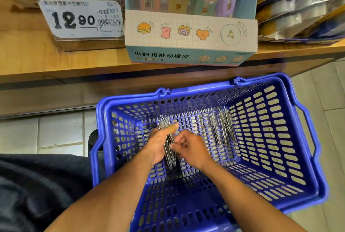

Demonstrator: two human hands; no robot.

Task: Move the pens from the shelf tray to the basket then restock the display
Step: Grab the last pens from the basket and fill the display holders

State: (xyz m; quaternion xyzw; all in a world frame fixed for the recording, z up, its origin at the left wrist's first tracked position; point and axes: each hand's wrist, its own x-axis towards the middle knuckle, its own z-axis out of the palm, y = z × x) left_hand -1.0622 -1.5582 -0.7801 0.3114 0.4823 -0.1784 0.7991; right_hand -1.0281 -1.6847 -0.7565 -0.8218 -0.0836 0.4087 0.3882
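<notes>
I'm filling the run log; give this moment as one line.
left hand: grips pen bundle | right hand: fingers on bundle | basket: loose pens on floor | phase: hands inside basket

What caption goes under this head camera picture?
Both hands, left hand and right hand, hold a bundle of pens inside the blue basket.

Bare forearms, tan bandage (172, 128) on finger

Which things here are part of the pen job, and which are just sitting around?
Job:
- bundle of pens held by left hand and right hand
- loose pens on basket floor
- blue basket

Lying about:
- eraser display box
- price tag
- wrapped packs
</notes>
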